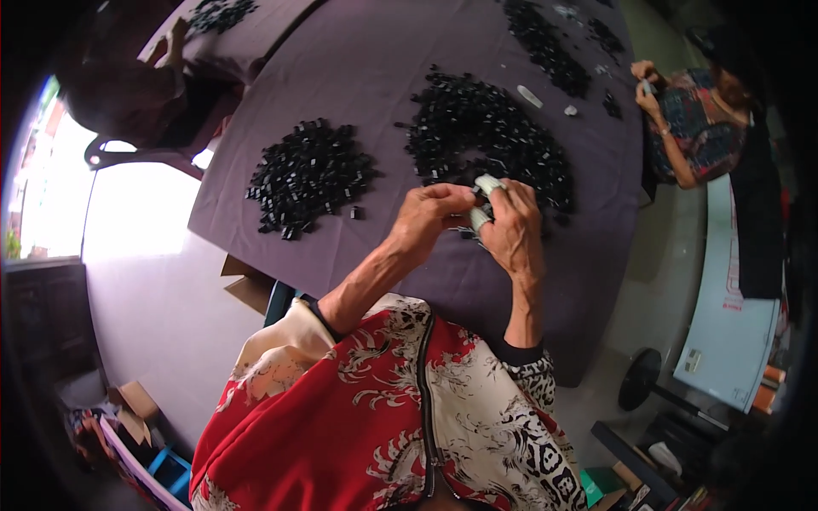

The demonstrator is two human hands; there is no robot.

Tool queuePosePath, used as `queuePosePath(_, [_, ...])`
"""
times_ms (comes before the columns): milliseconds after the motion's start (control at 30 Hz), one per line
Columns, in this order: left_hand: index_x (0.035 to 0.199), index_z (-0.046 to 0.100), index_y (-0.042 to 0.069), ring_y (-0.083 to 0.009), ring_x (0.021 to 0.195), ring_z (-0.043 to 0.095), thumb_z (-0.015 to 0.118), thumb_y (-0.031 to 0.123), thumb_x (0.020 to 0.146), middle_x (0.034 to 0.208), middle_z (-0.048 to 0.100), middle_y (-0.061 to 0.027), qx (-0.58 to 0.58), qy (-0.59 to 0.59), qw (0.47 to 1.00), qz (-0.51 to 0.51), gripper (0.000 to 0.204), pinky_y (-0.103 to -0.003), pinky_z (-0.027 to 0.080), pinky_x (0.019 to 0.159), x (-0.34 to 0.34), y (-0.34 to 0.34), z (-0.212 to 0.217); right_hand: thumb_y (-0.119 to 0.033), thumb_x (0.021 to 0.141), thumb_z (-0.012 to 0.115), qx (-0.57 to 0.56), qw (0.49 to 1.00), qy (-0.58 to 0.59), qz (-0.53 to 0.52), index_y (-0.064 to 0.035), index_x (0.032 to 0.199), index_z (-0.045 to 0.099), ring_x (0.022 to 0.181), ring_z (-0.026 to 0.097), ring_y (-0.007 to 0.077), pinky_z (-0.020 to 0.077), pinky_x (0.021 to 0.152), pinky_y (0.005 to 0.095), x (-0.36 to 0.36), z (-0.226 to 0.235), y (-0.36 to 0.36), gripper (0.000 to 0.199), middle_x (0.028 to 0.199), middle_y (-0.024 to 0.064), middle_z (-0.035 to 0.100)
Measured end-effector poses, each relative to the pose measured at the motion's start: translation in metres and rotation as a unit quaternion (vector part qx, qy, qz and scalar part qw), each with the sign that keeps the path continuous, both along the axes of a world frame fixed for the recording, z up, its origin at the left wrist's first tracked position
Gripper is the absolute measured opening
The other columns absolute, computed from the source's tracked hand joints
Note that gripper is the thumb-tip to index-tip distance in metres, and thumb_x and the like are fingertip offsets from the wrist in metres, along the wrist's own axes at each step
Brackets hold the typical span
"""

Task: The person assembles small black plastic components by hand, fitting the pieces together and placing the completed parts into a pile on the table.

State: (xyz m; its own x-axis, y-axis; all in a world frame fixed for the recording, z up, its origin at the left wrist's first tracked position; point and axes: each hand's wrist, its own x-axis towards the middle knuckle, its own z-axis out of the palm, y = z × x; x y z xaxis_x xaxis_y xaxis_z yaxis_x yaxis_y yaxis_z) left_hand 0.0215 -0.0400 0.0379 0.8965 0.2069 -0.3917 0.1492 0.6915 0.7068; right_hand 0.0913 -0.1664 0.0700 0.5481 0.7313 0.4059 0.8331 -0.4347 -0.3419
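Observation:
My left hand (424, 217) and my right hand (516, 228) meet over the near edge of a large pile of small black block-like pieces (460, 111). White wraps (489, 183) cover the thumb and a fingertip of my right hand. Between the fingertips is a small dark piece (479, 199), partly hidden, gripped by the right hand. My left fingers are pinched together against it, and whether they hold a piece of their own is hidden. To the left lies a second pile of similar black pieces (311, 175), with one loose piece (355, 213) beside it.
A purple-grey cloth covers the table (358, 77). Farther off lie another black pile (550, 51) and a white strip (529, 96). One person (699, 128) sits at the right, handling something small; another (141, 94) works at the far left. A cardboard box (247, 285) stands below the table edge.

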Motion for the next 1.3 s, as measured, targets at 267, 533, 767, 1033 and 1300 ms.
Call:
queuePosePath(267, [0.088,0.061,0.001,-0.0125,0.076,0.058,0.060,0.015,0.083,0.083,0.061,-0.0040,0.055,-0.028,0.996,-0.057,0.015,-0.027,0.047,0.076,-0.002,-0.002,0.004,-0.004,0.066,0.062,0.000,0.999,-0.030,0.021,0.0029,0.086,0.055,0.081,0.053,0.0323,0.0447,0.070,0.0390,0.002,-0.010,-0.008,0.022,0.087,0.0147,0.056])
queuePosePath(533, [0.085,0.063,0.001,-0.0111,0.072,0.056,0.062,0.016,0.081,0.077,0.060,-0.0037,0.128,-0.004,0.986,-0.107,0.016,-0.025,0.046,0.070,-0.009,-0.004,0.007,-0.010,0.066,0.062,-0.016,0.999,-0.034,0.023,-0.0011,0.073,0.048,0.074,0.052,0.0287,0.0411,0.069,0.0380,-0.008,-0.018,-0.015,0.018,0.076,0.0127,0.052])
queuePosePath(767, [0.084,0.060,0.000,-0.0125,0.071,0.057,0.060,0.015,0.081,0.077,0.059,-0.0049,0.112,0.022,0.986,-0.122,0.016,-0.027,0.047,0.068,-0.026,-0.008,-0.007,-0.012,0.066,0.063,-0.004,0.999,-0.007,0.053,-0.0033,0.070,0.047,0.068,0.051,0.0263,0.0398,0.063,0.0368,-0.020,-0.038,-0.021,0.019,0.070,0.0106,0.051])
queuePosePath(1033, [0.082,0.059,-0.001,-0.0138,0.070,0.057,0.059,0.015,0.081,0.076,0.059,-0.0062,0.090,0.051,0.984,-0.146,0.016,-0.028,0.048,0.066,-0.035,-0.015,-0.017,-0.010,0.064,0.062,0.020,0.995,-0.019,0.095,-0.0038,0.067,0.045,0.064,0.050,0.0261,0.0401,0.060,0.0364,-0.025,-0.052,-0.030,0.018,0.066,0.0109,0.050])
queuePosePath(1300, [0.084,0.060,-0.001,-0.0132,0.070,0.057,0.060,0.015,0.081,0.078,0.060,-0.0060,0.116,0.045,0.981,-0.147,0.016,-0.027,0.048,0.066,-0.037,-0.009,-0.014,-0.014,0.067,0.064,0.016,0.994,0.003,0.106,-0.0021,0.068,0.048,0.063,0.052,0.0265,0.0409,0.059,0.0357,-0.022,-0.054,-0.029,0.020,0.068,0.0113,0.053])
